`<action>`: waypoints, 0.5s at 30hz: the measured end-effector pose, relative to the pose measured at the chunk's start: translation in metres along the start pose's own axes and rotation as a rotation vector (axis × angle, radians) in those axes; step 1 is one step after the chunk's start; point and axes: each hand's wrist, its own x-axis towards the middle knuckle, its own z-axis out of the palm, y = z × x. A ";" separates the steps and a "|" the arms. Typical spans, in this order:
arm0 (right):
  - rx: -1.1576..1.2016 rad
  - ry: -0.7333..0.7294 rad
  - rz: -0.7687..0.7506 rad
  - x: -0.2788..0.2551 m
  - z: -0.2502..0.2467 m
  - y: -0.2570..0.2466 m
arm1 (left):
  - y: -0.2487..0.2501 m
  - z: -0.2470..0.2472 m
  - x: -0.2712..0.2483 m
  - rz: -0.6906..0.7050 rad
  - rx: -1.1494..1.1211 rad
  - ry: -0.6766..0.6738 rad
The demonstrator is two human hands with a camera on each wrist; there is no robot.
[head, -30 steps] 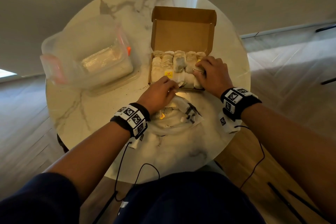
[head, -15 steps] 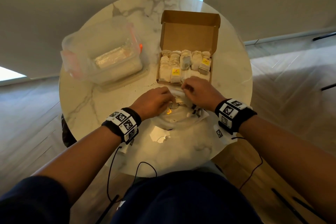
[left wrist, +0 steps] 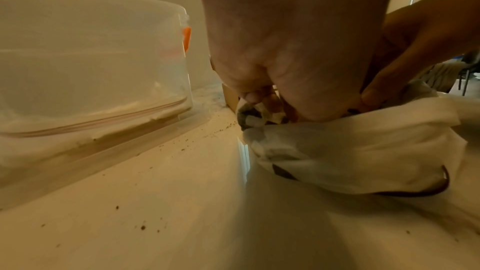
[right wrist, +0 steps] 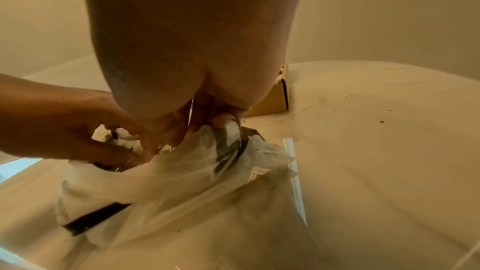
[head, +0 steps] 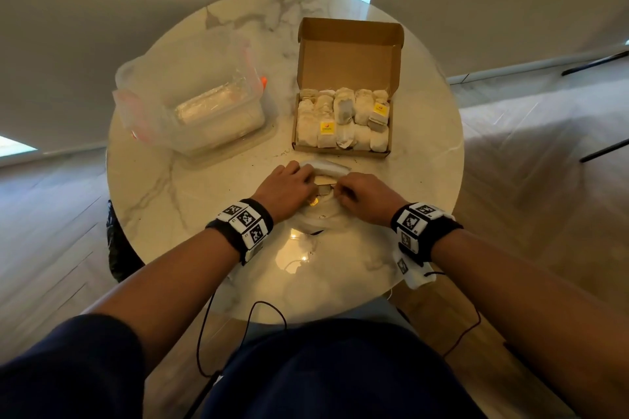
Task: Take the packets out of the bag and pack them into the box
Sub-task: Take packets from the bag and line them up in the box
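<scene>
Fingers [head: 308, 177] of both my hands have come back from the box [head: 342, 122] and now pinch the bag [head: 326, 219] mouth, fishing for another packet [head: 321, 188].

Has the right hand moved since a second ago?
Yes. The right hand was resting on the packets inside the cardboard box; it has pulled back toward the person and now grips the white bag just in front of the box.

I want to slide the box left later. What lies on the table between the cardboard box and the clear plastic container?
In the head view, only bare marble tabletop separates the cardboard box from the clear plastic container, with a few dark crumbs near the box's front corner.
</scene>
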 end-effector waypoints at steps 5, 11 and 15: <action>0.048 0.041 0.009 0.001 -0.001 -0.001 | -0.007 -0.007 0.001 0.001 -0.226 0.078; 0.056 0.056 -0.006 0.008 0.000 -0.011 | -0.007 -0.018 -0.001 -0.042 -0.536 0.116; 0.051 0.086 -0.015 0.014 0.000 -0.003 | -0.004 -0.018 -0.001 -0.099 -0.621 0.117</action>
